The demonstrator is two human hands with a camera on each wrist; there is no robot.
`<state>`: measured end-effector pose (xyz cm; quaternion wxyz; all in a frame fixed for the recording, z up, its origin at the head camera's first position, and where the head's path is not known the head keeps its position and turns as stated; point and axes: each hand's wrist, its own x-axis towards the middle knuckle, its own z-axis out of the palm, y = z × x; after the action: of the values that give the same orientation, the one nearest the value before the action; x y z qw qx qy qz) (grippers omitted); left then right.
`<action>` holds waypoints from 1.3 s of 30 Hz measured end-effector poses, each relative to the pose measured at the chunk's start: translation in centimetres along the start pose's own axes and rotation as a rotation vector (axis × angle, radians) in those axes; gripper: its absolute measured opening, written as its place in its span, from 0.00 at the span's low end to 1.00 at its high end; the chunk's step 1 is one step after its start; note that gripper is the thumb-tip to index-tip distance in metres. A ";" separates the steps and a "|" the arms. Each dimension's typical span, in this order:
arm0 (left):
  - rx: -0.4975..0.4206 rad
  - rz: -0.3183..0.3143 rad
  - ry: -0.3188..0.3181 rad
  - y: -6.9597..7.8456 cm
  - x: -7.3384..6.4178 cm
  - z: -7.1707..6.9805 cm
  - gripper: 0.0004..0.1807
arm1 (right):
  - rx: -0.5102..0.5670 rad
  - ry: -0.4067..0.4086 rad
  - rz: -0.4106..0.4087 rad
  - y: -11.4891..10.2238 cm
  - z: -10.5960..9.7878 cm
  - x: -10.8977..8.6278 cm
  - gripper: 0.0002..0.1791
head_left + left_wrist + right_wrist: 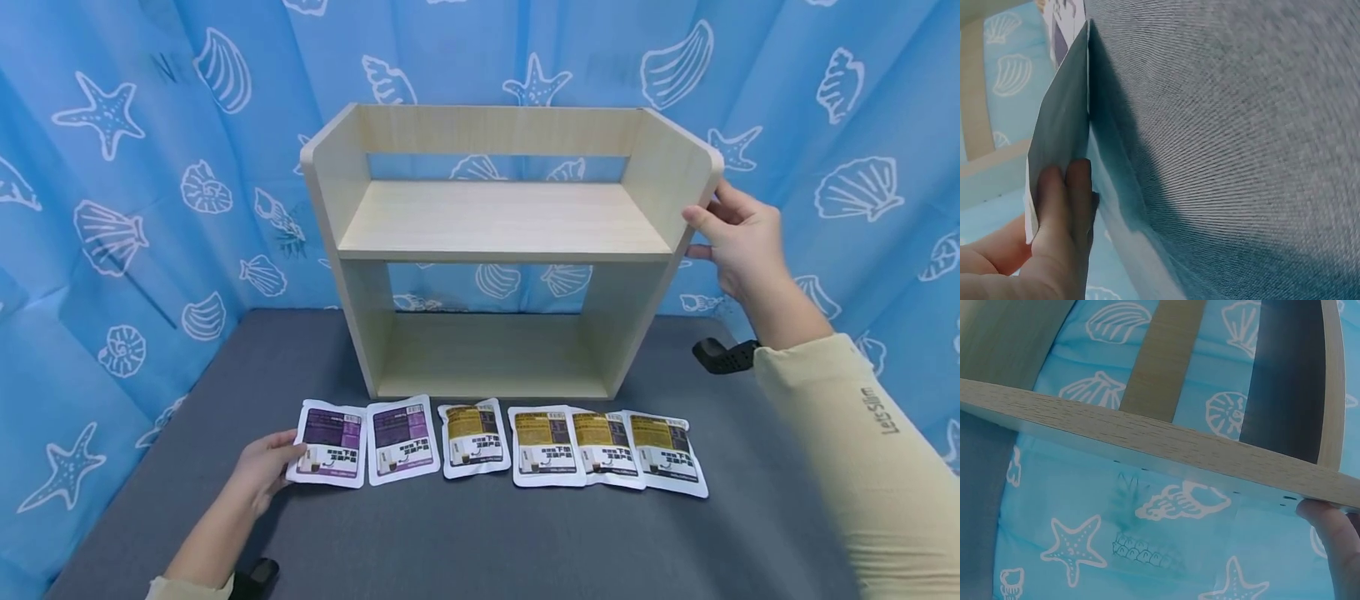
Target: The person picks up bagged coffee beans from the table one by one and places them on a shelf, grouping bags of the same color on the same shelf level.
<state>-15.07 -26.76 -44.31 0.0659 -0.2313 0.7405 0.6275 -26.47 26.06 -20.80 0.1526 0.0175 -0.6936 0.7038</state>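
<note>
My left hand (262, 467) pinches the lower left edge of a purple-and-white pouch (330, 443), the leftmost in a row. In the left wrist view this pouch (1060, 125) shows its plain back, tilted up from the cloth, with fingers (1054, 200) against that back. My right hand (742, 237) grips the right side panel of a pale wooden two-tier shelf (506, 218), near its upper front edge. In the right wrist view a fingertip (1316, 512) lies on the panel (1197, 450); the other fingers are mostly cut off.
Beside the held pouch lies a second purple pouch (403, 439). Several yellow-brown pouches (474, 437) continue the row rightward, some overlapping, in front of the shelf. Dark grey cloth (480, 542) covers the table. A blue shell-patterned curtain (150, 208) hangs behind and at the left.
</note>
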 end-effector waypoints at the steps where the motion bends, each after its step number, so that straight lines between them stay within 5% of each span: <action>1: -0.007 0.005 0.000 0.0 -0.1 0.0 0.28 | 0.000 -0.002 -0.002 0.0 0.0 0.0 0.33; 17: -0.166 -0.058 0.016 1.1 -2.3 -0.4 0.31 | 0.009 0.013 0.004 0.2 -0.2 0.2 0.32; 39: -0.241 0.048 -0.116 4.0 -5.0 0.6 0.32 | 0.025 0.008 0.012 0.5 -0.4 0.2 0.33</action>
<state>-12.48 -24.44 -38.88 0.0653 -0.1833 0.6601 0.7255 -26.72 26.52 -21.22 0.1510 0.0126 -0.6843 0.7133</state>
